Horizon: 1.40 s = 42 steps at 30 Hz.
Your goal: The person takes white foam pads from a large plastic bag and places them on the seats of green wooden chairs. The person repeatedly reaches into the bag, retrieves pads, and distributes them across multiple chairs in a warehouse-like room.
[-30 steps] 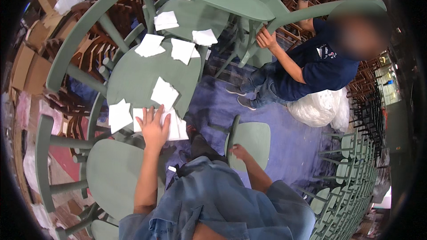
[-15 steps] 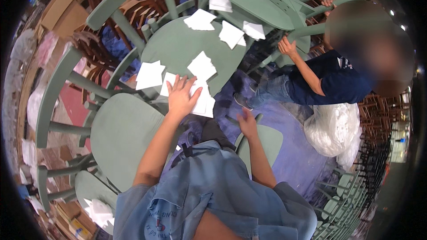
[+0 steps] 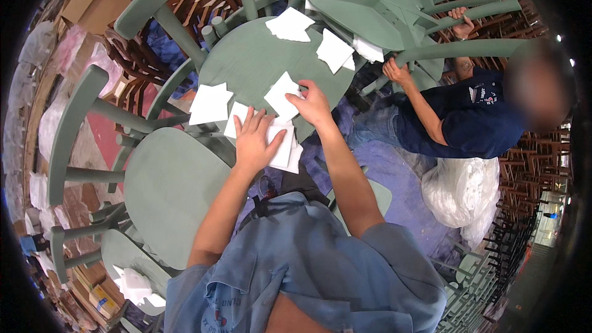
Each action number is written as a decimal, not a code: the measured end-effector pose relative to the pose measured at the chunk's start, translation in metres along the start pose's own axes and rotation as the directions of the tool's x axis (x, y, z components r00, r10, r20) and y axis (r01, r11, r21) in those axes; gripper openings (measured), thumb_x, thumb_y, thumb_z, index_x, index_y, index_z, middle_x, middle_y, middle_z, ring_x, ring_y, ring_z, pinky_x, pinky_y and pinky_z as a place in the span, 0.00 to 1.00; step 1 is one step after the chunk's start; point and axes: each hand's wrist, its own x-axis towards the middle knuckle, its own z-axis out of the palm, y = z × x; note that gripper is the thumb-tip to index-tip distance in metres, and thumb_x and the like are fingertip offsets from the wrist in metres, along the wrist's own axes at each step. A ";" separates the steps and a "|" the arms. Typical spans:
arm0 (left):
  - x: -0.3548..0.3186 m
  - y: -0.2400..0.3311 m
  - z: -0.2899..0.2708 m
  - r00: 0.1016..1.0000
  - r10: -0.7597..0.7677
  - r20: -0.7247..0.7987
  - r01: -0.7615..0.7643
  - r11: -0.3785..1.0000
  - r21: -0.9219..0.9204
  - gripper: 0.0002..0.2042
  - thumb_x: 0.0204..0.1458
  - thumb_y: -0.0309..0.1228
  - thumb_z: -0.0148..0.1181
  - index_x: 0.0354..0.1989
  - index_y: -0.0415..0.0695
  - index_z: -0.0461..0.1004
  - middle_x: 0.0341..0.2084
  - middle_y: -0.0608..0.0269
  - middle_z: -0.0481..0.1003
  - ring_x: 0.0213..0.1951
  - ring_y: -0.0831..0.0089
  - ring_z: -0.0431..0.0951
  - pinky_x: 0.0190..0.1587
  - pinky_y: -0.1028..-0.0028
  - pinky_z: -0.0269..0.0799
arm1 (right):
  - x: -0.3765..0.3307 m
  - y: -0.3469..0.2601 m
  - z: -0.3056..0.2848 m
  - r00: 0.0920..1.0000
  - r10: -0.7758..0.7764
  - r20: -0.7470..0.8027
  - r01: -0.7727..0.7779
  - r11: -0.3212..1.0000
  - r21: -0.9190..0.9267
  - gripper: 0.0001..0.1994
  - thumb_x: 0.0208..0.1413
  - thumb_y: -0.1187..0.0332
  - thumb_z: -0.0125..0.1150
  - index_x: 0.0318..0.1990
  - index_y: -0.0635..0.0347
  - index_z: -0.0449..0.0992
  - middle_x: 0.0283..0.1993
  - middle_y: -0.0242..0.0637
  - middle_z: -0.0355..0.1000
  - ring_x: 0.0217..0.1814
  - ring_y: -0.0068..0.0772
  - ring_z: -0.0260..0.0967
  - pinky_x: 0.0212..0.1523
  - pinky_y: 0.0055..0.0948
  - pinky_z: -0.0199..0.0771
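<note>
Several small stacks of thin white squarish sheets lie on the round green seat of a chair (image 3: 246,55). My left hand (image 3: 253,142) rests flat, fingers spread, on a stack of white sheets (image 3: 285,148) at the seat's near edge. Just beyond it, my right hand (image 3: 313,103) pinches the right edge of another white stack (image 3: 280,95), thumb on top and the other fingers partly hidden. Separate stacks sit at the seat's left (image 3: 209,103), far side (image 3: 290,24) and right (image 3: 335,51).
At the right, a co-worker (image 3: 456,111) grips the legs of an upturned green chair (image 3: 364,6). Another green chair (image 3: 179,197) stands close on my left. A clear plastic bundle (image 3: 462,191) lies on the blue floor covering (image 3: 401,209). Cardboard boxes (image 3: 95,6) are at the far left.
My right hand has moved forward and left from beside my body onto a white stack. My left hand stays on its stack. The co-worker has shifted slightly right with the upturned chair.
</note>
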 end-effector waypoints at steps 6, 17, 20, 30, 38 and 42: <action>-0.002 0.003 -0.005 0.997 0.064 -0.031 -0.063 0.997 0.034 0.24 0.55 0.51 0.69 0.50 0.46 0.80 0.55 0.51 0.77 0.67 0.46 0.70 0.73 0.36 0.50 | 0.017 0.014 0.000 0.998 -0.068 -0.014 0.069 0.994 0.079 0.32 0.51 0.54 0.76 0.61 0.59 0.76 0.48 0.49 0.82 0.48 0.48 0.82 0.50 0.41 0.80; -0.003 0.018 -0.029 0.976 0.213 -0.041 -0.216 0.935 -0.281 0.19 0.48 0.43 0.77 0.30 0.44 0.73 0.21 0.57 0.75 0.24 0.53 0.79 0.28 0.60 0.72 | -0.025 0.021 -0.029 0.999 -0.009 -0.053 0.035 0.860 0.509 0.27 0.60 0.70 0.73 0.64 0.66 0.68 0.48 0.46 0.78 0.45 0.32 0.80 0.42 0.29 0.83; -0.044 0.018 -0.063 0.996 0.094 -0.008 -0.085 0.860 -0.503 0.18 0.44 0.34 0.80 0.27 0.42 0.72 0.21 0.55 0.73 0.23 0.55 0.78 0.27 0.63 0.72 | -0.056 0.018 -0.030 0.996 -0.095 -0.006 0.082 0.828 0.555 0.25 0.61 0.73 0.73 0.61 0.66 0.68 0.47 0.43 0.77 0.46 0.31 0.80 0.44 0.27 0.82; -0.186 -0.040 -0.107 0.787 -0.606 0.114 0.236 0.126 -0.963 0.15 0.60 0.37 0.70 0.35 0.46 0.67 0.29 0.62 0.78 0.30 0.75 0.78 0.33 0.73 0.76 | -0.117 -0.009 0.039 0.913 -0.329 0.243 0.280 0.936 0.214 0.22 0.58 0.62 0.73 0.55 0.65 0.77 0.48 0.49 0.81 0.49 0.43 0.81 0.51 0.39 0.79; -0.207 -0.045 -0.104 0.627 -0.753 0.199 0.110 -0.167 -0.980 0.22 0.66 0.47 0.59 0.56 0.41 0.73 0.36 0.56 0.81 0.32 0.64 0.84 0.35 0.66 0.84 | -0.130 -0.025 0.038 0.930 -0.287 0.230 0.306 0.951 -0.051 0.22 0.58 0.58 0.71 0.55 0.61 0.80 0.51 0.51 0.80 0.55 0.51 0.78 0.54 0.43 0.78; -0.200 -0.042 -0.110 0.614 -0.741 0.271 0.092 -0.274 -0.957 0.25 0.66 0.52 0.56 0.58 0.42 0.74 0.36 0.57 0.81 0.31 0.67 0.84 0.32 0.68 0.83 | -0.133 -0.023 0.043 0.944 -0.243 0.223 0.246 0.969 0.017 0.23 0.59 0.57 0.71 0.56 0.61 0.79 0.52 0.51 0.80 0.56 0.51 0.78 0.56 0.44 0.77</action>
